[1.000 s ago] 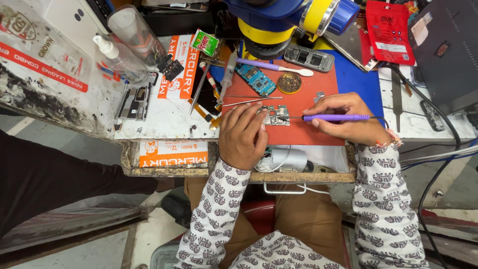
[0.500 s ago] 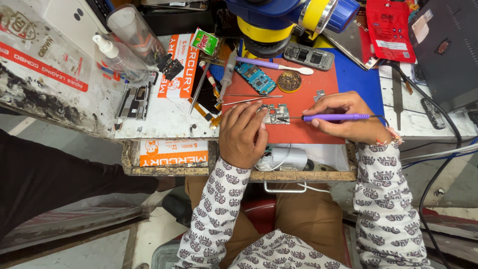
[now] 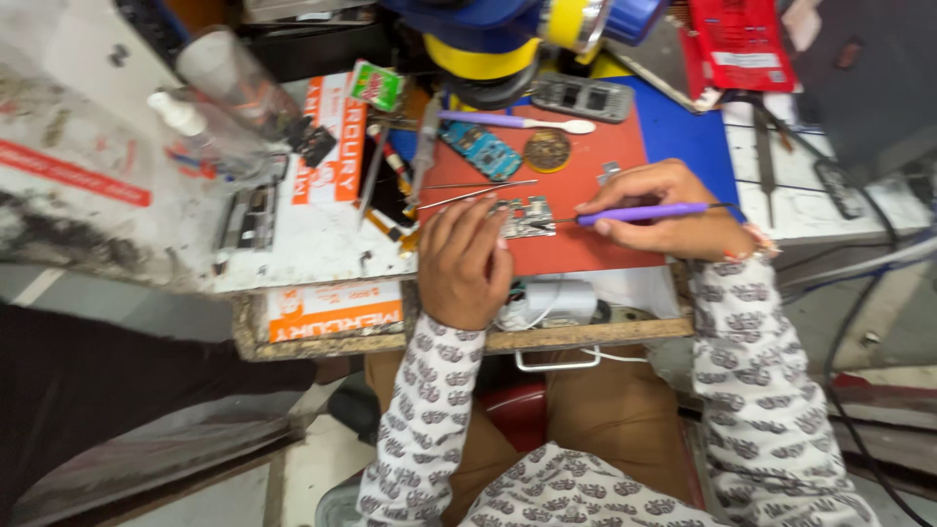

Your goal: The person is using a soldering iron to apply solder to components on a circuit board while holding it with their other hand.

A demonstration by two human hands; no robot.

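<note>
The small circuit board point(image 3: 528, 218) lies on the red work mat point(image 3: 595, 249), near the mat's front edge and just past the bench lip. Our left hand point(image 3: 465, 262) rests flat beside it, fingertips point(image 3: 493, 217) pressing its left end to pin it down; that hand closes around nothing. Our right hand point(image 3: 656, 209) pinches a purple-handled tool point(image 3: 639, 212) in a pen-like hold, fingers closed firmly on the handle, its thin metal tip reaching leftward to the board's right edge. We judge that we are mid-way through fine work on the board, probing or prying at a small part. The next move seems to call for a steady left hand and a very light, controlled push of the tip. Beyond the board lie metal tweezers point(image 3: 478, 191), a blue circuit board point(image 3: 480, 150), a round brown tin point(image 3: 547, 150) and a second purple tool point(image 3: 508, 121).
</note>
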